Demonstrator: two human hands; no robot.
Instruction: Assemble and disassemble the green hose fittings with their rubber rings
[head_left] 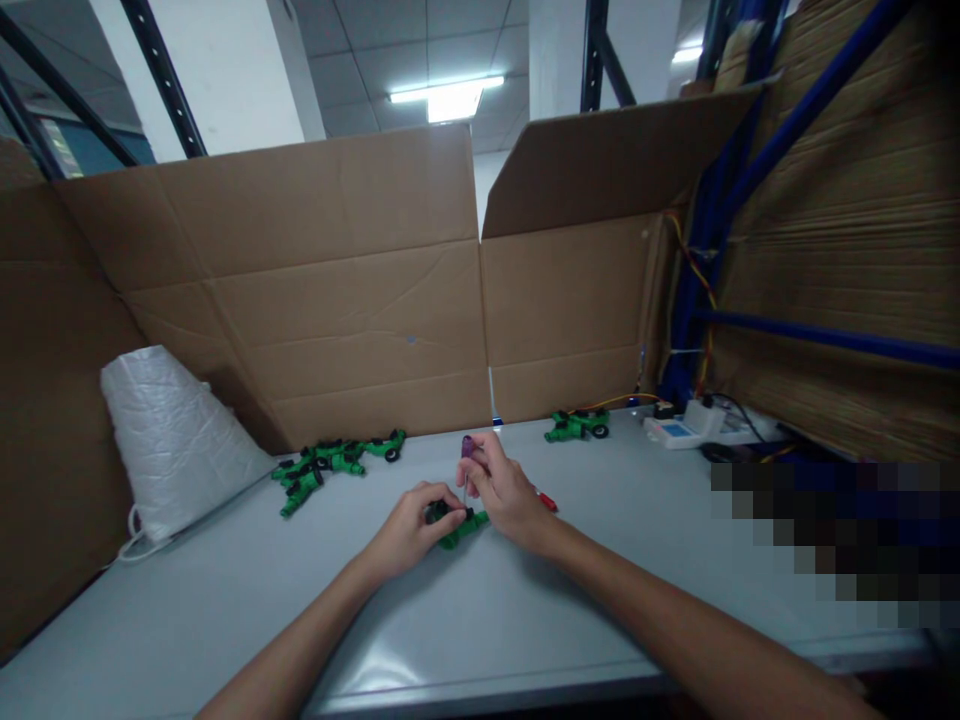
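Grey table (525, 640): small green toy car (459, 528), black-wheeled

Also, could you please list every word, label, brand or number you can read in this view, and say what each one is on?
None can be read.
White device with a blue panel, at the back right of the table: any markings too small and blurred.
Cardboard walls: no print shows.
White bag: no print shows.
Green toy car under the left hand and purple-handled screwdriver in the right hand: no lettering visible.

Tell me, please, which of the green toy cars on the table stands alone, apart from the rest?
The green toy car at the far right by the cardboard wall; the others lie heaped at left or under the hands.
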